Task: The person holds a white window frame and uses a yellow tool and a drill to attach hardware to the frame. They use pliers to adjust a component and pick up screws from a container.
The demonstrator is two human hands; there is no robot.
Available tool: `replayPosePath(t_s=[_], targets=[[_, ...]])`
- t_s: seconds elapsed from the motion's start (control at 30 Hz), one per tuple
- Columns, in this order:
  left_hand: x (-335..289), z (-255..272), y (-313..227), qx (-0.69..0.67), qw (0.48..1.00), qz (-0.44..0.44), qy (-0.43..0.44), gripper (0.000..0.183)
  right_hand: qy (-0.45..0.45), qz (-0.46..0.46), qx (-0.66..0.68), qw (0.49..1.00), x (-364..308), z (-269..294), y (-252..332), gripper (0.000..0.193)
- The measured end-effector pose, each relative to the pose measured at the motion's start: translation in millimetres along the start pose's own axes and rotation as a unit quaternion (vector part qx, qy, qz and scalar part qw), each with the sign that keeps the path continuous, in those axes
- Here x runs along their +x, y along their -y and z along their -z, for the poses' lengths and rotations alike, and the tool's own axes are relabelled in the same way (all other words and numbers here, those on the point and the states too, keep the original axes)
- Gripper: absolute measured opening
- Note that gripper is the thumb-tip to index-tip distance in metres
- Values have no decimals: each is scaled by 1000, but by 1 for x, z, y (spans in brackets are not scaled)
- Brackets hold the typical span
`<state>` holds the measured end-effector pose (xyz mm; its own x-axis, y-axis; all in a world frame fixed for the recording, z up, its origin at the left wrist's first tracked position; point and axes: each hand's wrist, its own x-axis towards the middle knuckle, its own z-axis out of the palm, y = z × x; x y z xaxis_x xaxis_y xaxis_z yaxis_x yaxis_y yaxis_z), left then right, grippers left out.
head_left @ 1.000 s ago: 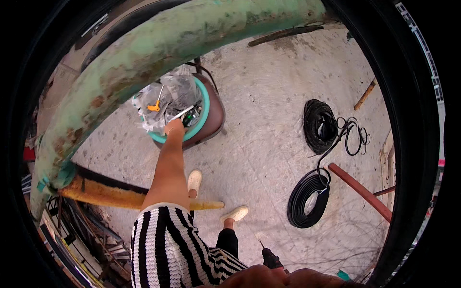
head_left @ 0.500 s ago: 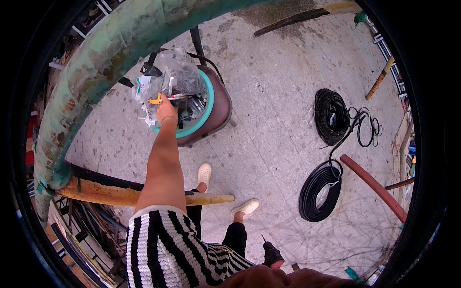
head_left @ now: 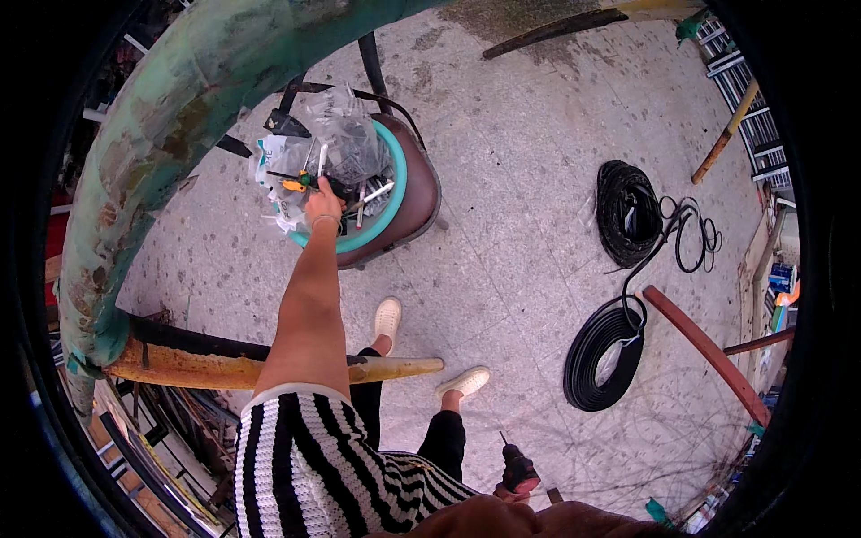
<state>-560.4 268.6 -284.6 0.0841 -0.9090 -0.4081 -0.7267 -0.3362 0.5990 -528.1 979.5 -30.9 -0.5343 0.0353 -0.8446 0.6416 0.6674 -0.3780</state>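
My left hand (head_left: pixel 324 204) reaches into a turquoise-rimmed basin (head_left: pixel 392 204) full of small things. Its fingers are bent down among the contents, and what they grip is too small to make out. Beside the fingertips are an orange-handled tool (head_left: pixel 293 186) and a slim white piece (head_left: pixel 323 160). Clear plastic bags (head_left: pixel 345 134) with grey parts fill the far side of the basin, and a white-tipped stick (head_left: pixel 380 191) lies to the right. Low at the bottom edge, my right hand (head_left: pixel 509 494) is closed on a power drill (head_left: pixel 518 468) with a thin bit; much of this hand is hidden.
The basin sits on a brown stool (head_left: pixel 421 193). A thick green-wrapped pipe (head_left: pixel 143 170) arches on the left, above a yellow rusty pole (head_left: pixel 193 366). Two black cable coils (head_left: pixel 592 377) lie on the pale floor at right, near a red bar (head_left: pixel 704 350).
My left hand has shifted slightly right, away from the orange-handled tool, which now shows more fully. The drill in my right hand has risen further into view.
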Motion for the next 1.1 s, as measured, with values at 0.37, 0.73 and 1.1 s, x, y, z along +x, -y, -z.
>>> replayPosePath(t_s=[0.37,0.73,1.1], targets=[[-31,-9,2,490,846,-191,90,24,-21,-80,3,997,7,-10,-6,34],[-38,-16,-10,521,813,-214,146,34,13,-93,-42,995,17,-4,-30,38],[0,7,7,521,776,-355,18,15,-2,-74,4,997,30,1,-41,43]])
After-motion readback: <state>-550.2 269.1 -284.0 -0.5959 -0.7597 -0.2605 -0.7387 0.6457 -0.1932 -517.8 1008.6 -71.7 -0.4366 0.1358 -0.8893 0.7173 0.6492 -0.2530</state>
